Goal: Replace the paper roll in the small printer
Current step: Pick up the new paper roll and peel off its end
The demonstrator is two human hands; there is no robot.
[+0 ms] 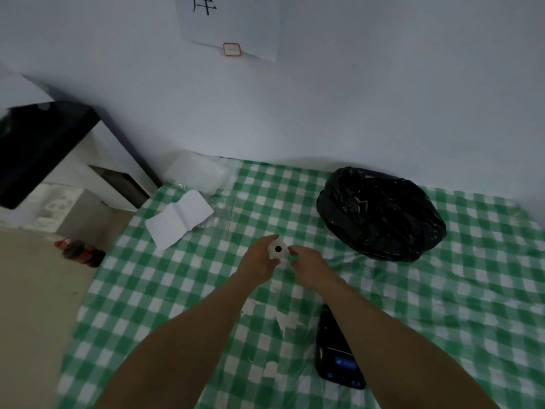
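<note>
Working over a surface [442, 305] draped in green-and-white check, with its left edge falling away to bare floor and its far edge meeting the wall. Leaving open cloth around the middle and at right, while a crumpled black bag [380, 214] is crowding the far right and a folded white sheet [180, 221] with clear plastic wrapping [200, 172] is lying near the far left corner. Gripping a white paper roll [277, 249] in the left hand [259, 261], fingers curling round its side, dark core hole facing the camera, roll lifted above the cloth. Reaching in with the right hand [309, 268], fingertips pinching at the roll's right edge; too blurred to tell whether any loose paper is between them. Extending both forearms forward, converging toward the centre. Resting near the close edge, partly under the right forearm, the small black printer [336, 361], well apart from the roll.
</note>
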